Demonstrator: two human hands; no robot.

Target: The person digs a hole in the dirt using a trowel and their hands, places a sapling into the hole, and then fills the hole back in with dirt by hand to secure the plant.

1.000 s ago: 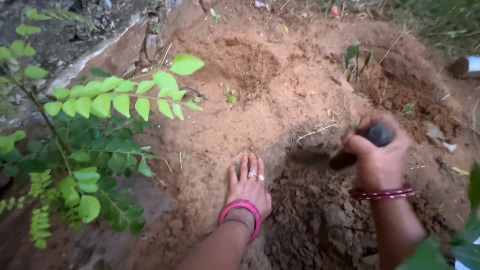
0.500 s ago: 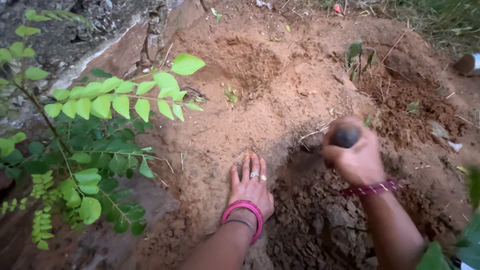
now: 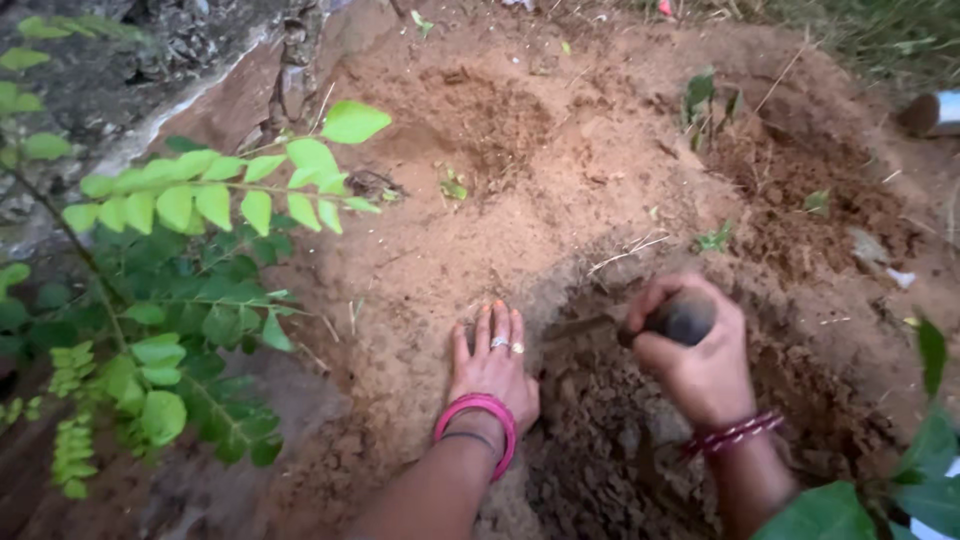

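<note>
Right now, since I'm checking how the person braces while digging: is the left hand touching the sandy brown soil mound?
Touching. The head view shows the left hand pressed flat, fingers spread, on the sandy brown soil mound beside the dug hole.

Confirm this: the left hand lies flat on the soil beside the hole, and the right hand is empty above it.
Not quite. The left hand does lie flat on the soil beside the hole, but the head view shows the right hand gripping a dark tool handle.

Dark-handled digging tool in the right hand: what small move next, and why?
Probably drive the dark-handled digging tool down into the clumpy dark soil pit. The right hand grips it just above the pit, while the left hand lies flat on the sandy rim.
</note>
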